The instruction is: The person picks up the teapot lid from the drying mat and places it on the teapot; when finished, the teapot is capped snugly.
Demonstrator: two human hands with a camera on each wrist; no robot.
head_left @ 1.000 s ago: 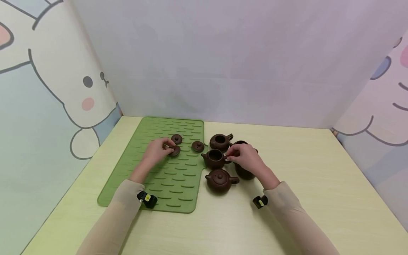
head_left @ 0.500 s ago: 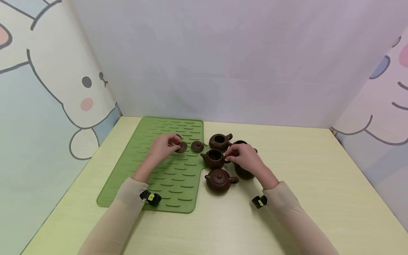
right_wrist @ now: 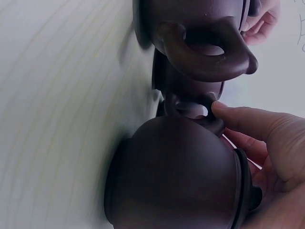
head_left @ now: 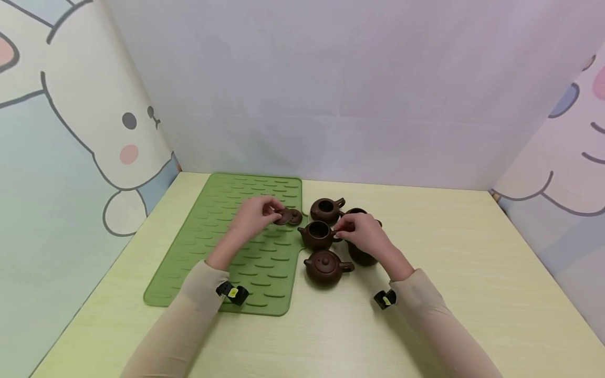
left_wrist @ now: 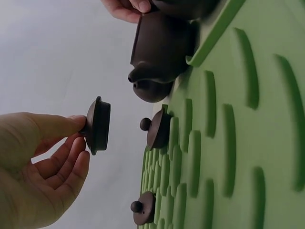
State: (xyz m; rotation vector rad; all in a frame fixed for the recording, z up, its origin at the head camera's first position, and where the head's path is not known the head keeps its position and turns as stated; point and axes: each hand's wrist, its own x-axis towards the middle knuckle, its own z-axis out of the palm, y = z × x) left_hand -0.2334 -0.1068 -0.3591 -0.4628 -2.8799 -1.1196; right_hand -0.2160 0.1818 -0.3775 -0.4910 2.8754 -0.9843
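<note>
My left hand (head_left: 255,215) pinches a dark brown teapot lid (left_wrist: 99,126) by its knob and holds it above the green mat. Two more lids rest on the mat: one (left_wrist: 159,126) just beneath the held lid, another (left_wrist: 144,208) farther left, which my left hand hides in the head view. My right hand (head_left: 364,233) pinches the handle (right_wrist: 212,125) of a small brown teapot (head_left: 315,237). That teapot is upright beside the mat's right edge, its top uncovered and its spout toward the mat.
A lidded teapot (head_left: 325,268) sits nearer me, and a lidless one (head_left: 325,210) stands behind. More brown pots, including one (head_left: 363,256) partly under my right hand, stand to the right. The green mat (head_left: 236,294) covers the table's left part; a pale wall (head_left: 331,131) rises behind.
My left hand has lifted its lid off the mat and carried it right, toward the teapots. My right hand stays on the teapot handle.
</note>
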